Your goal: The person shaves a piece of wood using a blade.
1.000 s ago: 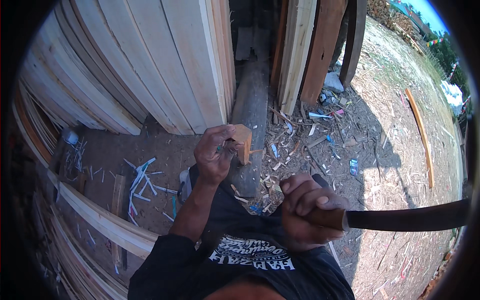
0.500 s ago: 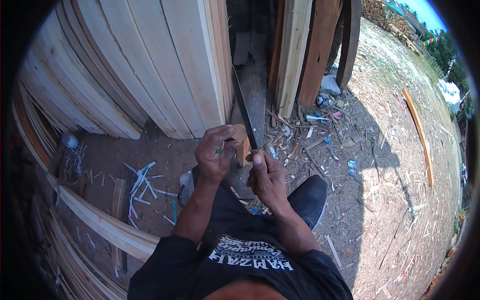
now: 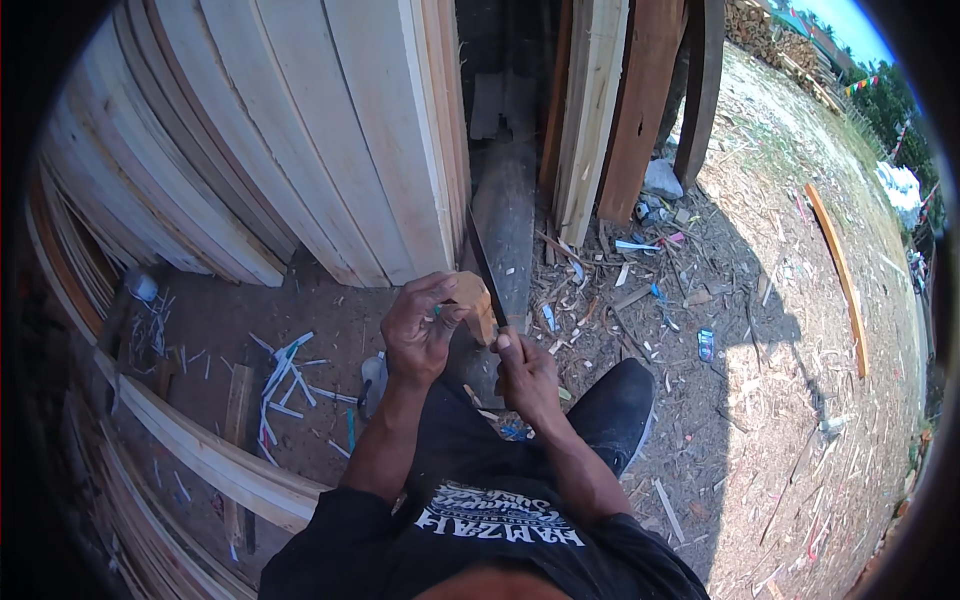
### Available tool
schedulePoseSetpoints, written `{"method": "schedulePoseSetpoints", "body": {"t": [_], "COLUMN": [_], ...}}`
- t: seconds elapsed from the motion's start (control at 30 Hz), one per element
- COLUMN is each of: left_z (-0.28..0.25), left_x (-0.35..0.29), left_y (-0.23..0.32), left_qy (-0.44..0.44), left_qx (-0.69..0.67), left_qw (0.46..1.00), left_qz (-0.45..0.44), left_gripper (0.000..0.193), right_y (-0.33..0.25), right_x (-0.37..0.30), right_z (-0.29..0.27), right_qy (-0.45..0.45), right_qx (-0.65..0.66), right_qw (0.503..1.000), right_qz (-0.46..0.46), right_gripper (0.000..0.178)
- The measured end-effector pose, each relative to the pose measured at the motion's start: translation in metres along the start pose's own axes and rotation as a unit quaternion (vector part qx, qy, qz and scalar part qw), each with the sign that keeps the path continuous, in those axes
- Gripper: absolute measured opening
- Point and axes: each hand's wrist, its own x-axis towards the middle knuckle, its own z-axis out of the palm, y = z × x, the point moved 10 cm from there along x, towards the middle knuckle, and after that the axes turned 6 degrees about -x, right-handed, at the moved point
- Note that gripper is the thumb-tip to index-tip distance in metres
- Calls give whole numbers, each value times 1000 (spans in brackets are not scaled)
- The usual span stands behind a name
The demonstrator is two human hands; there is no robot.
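Between thumb and fingers, my left hand [image 3: 415,325] grips a small wooden block [image 3: 474,300] with a pale flat top and an orange-brown side. My right hand [image 3: 527,378] is closed round the handle end of a long-bladed knife [image 3: 486,262], dark and narrow, whose blade points away from me. The lower part of the blade lies right beside the block's right side; whether the edge touches it I cannot tell. Both hands are in front of my lap, above a dark plank [image 3: 508,220]. My fingers hide most of the handle.
Tall pale boards [image 3: 330,130] lean upright at the left, with brown and pale posts [image 3: 642,110] at the right. Plastic strips [image 3: 290,375] and wood scraps litter the ground. A long orange-brown batten [image 3: 838,280] lies in the sunlit area. A beam [image 3: 215,435] crosses at lower left.
The knife has been drawn back toward me, so its tip is nearer. My left hand has shifted slightly down and left, and the block is tilted and turned differently.
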Motion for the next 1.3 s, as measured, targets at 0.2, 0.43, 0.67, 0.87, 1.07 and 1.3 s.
{"method": "schedulePoseSetpoints", "body": {"t": [0.2, 0.43, 0.67, 0.87, 1.07, 1.3], "left_z": [-17, -10, -4, -9, -18, -38], "left_x": [3, 0, 5, 4, -1, -8], "left_y": [3, 12, 13, 8, 11, 2], "left_qy": [20, 16, 32, 31, 45, 38], "left_qx": [20, 51, 75, 46, 100, 59], "left_qw": [999, 998, 997, 998, 994, 997], "left_qz": [-44, -17, -3, -18, 2, -37], "left_gripper": [27, 26, 25, 25, 25, 28], "right_y": [-178, -69, -66, -193, -30, -131], "right_x": [-105, -32, -34, -112, -3, -47], "right_z": [-51, 14, 26, -56, 15, -8], "right_qy": [31, -11, -170, -17, 8, -47], "right_qx": [301, -29, 345, 277, -108, 194], "right_qw": [817, 983, 923, 831, 991, 953], "right_qz": [-490, -183, 20, -482, -83, -229], "right_gripper": [46, 47, 51, 55, 46, 40]}}
